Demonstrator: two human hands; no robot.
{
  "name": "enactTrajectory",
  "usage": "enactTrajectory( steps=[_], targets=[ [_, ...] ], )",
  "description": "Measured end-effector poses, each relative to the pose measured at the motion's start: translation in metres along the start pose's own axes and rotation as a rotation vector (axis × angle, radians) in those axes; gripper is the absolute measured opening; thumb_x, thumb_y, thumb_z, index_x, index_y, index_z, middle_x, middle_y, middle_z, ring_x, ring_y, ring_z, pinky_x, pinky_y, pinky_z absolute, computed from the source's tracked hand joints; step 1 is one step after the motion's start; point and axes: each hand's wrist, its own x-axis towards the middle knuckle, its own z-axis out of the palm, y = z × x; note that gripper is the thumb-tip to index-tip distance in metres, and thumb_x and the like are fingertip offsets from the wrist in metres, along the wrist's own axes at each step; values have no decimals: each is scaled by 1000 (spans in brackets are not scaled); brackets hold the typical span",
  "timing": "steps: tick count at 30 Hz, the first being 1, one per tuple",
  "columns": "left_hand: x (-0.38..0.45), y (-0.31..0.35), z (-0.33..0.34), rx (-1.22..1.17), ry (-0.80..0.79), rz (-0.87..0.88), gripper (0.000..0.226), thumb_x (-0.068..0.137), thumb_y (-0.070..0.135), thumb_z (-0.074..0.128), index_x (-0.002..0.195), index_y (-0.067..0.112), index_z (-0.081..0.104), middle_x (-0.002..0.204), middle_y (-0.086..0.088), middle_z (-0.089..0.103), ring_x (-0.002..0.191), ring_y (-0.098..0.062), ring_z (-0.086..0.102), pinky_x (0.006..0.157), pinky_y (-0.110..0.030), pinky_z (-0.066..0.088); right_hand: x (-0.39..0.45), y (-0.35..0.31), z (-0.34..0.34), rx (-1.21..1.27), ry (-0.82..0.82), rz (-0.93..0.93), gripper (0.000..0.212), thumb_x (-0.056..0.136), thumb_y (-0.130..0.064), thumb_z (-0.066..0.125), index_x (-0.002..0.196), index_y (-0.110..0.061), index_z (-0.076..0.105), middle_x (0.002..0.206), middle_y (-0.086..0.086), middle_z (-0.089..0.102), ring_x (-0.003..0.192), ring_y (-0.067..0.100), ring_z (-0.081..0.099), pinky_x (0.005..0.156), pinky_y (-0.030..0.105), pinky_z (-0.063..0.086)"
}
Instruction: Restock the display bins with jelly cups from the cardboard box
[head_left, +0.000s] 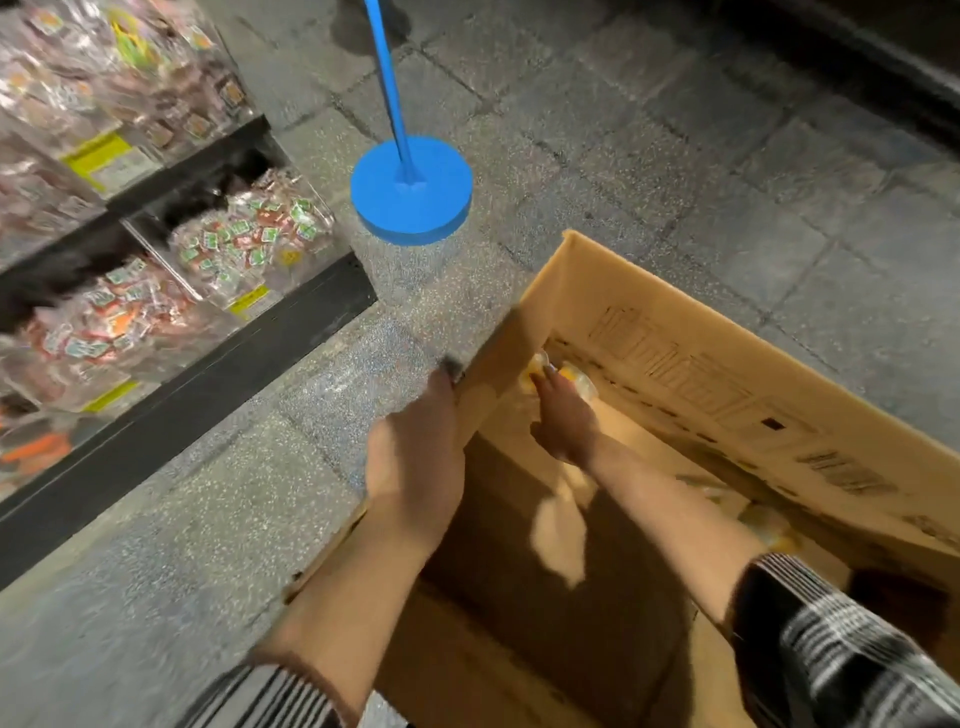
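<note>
Here, your left hand (415, 457) reaches forward over the left wall of the box (727, 374), fingers curled over the flap edge and gripping it; motion blur hides the fingertips. Your right hand (563, 415) is stretched down into the far corner of the box, fingers touching a small heap of yellow jelly cups (574, 376) against the far wall. You cannot tell whether those fingers pinch a cup or only rest on it. Both forearms are bare, with striped sleeves (831, 654) pushed up near the elbows.

The box stands open on the speckled floor (675, 156), its right flap raised, printed side inward. Most of its bottom is bare cardboard; a few more cups (769, 527) lie blurred under the right flap.

At left, the clear bins (249, 239) on the dark shelf hold wrapped sweets with red and green labels. A blue stand (412, 189) sits on the floor just beyond the box.
</note>
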Motion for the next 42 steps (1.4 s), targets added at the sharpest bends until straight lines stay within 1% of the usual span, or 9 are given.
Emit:
enactTrajectory(
  steps=[4,10,16,23,26,28,33,38,42],
  targets=[
    [0,0,4,-12,28,-31,36,94,7,46,121,22,28,69,6,51,59,-18,53,54,-28,41,32,6,15,-250,23,-99,78,88,-9,53,151,-6,7,160,13,1,148,28,-2,114,38,27],
    [1,3,6,104,1,-16,38,94,17,53,121,19,26,65,8,40,65,-22,56,57,-30,41,36,7,29,-313,268,-41,62,89,-14,56,142,-2,26,139,17,31,121,31,36,92,35,41],
    [-2,-1,4,180,82,56,50,93,18,53,132,17,23,110,-2,58,90,-27,66,63,-31,38,10,28,33,-293,186,18,41,95,-16,52,132,-5,39,126,11,51,109,25,55,83,31,52],
    [-1,-11,9,13,209,446,108,75,50,67,151,29,-6,160,-3,11,141,-23,27,82,-40,51,-81,52,19,1409,41,306,21,84,0,64,90,-12,48,71,-1,45,53,2,47,49,11,40],
    [-3,-18,11,74,177,699,112,64,77,56,151,26,6,160,-8,9,147,-24,6,115,-44,20,-123,46,11,1883,-284,49,39,73,-23,81,98,-5,57,76,7,49,60,9,50,53,17,45],
    [-4,-20,8,113,120,744,115,63,88,41,151,23,5,160,-5,7,148,-22,-1,119,-47,3,-143,30,4,2040,-388,-56,27,91,-22,60,113,-8,66,92,10,62,80,15,62,68,22,52],
    [-11,-19,-3,25,18,719,119,56,94,35,151,25,17,154,-2,31,146,-15,12,117,-40,-12,-153,-1,-2,1951,-496,-158,48,81,-31,73,124,-11,62,117,8,66,107,18,63,85,27,51],
    [-13,-19,0,-100,120,785,89,61,82,46,118,17,63,102,4,71,104,-15,65,115,-41,13,-140,-7,3,1935,-582,-138,52,75,-17,77,125,-15,60,113,5,66,103,18,63,85,29,53],
    [-10,-18,7,-25,203,787,78,61,76,54,109,15,65,89,3,72,89,-15,68,111,-43,21,-115,9,12,1354,-251,249,66,77,-16,73,136,-9,44,125,8,57,113,25,57,95,36,50]
  ],
)
